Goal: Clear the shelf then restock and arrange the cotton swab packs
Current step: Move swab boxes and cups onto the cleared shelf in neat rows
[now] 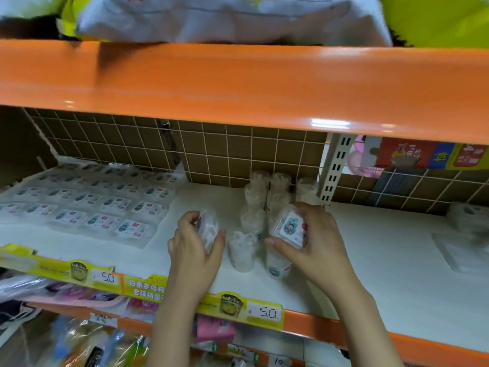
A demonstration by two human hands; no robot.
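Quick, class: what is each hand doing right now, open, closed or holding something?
Left hand: grips a clear swab pack.
Right hand: grips a labelled swab pack.

yellow price strip [148, 284] fronts flat sachets [105, 205].

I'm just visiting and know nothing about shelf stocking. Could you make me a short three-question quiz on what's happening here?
1. True or false: both hands hold a clear cotton swab tub.
2. What lies flat in rows at the shelf's left? A) swab packets B) bottles C) cans
3. What price shows on the shelf-edge tags?

Key:
1. True: left hand and right hand each grip one.
2. A, the flat swab packets.
3. 5.0, on the price tag.
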